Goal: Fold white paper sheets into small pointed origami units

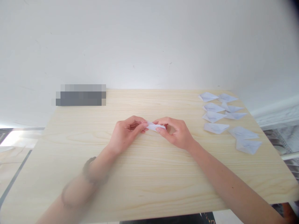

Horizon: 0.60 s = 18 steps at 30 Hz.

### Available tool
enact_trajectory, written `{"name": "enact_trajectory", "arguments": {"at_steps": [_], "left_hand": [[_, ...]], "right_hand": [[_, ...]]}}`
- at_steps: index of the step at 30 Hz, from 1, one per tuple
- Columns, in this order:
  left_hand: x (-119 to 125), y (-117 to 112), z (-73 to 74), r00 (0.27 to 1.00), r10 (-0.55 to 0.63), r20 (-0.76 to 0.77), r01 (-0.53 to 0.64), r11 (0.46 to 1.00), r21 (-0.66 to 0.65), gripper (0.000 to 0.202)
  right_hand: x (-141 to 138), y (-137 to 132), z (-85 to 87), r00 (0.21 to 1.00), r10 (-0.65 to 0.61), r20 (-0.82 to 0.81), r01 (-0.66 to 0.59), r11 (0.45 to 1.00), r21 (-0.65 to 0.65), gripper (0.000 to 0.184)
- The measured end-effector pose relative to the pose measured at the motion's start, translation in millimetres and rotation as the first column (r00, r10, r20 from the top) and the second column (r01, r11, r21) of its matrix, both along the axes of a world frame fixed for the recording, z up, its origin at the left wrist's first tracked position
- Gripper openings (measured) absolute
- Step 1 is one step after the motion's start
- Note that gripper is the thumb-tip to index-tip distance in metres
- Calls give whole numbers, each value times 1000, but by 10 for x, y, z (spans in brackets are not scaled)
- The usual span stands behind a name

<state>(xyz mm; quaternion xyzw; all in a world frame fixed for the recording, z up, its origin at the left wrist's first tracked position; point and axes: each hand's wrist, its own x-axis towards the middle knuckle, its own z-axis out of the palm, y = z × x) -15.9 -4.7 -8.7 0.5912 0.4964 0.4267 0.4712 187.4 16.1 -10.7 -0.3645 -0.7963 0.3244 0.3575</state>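
Observation:
A small piece of folded white paper point(153, 126) is held between both hands above the middle of the wooden table point(149, 186). My left hand point(129, 130) pinches its left end between thumb and fingers. On the other side, my right hand point(174, 130) grips the right end, thumb in front and fingers behind. The fingertips hide parts of the paper, so its full shape cannot be made out. Two bracelets circle my left wrist and forearm.
Several folded white paper pieces point(213, 117) lie in rough rows on the right of the table, some overlapping. A blurred-out dark object point(80, 98) stands at the back left. A white wall point(149, 46) rises behind the table's far edge.

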Motion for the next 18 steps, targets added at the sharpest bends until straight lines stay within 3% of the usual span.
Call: {"name": "enact_trajectory", "arguments": {"at_steps": [8,14,18], "left_hand": [[3,6,-25,998,-2,67,-2,999,53,15],[-16,-5,10,981,42,-188,-19,992,126,25],[-27,6,37,964,-24,-267,86,971,224,19]], "right_hand": [[-11,-1,11,999,-31,-16,31,999,15,11],[-10,-4,2,997,-81,-18,81,996,32,11],[-9,3,0,998,-30,-48,32,998,52,9]]}}
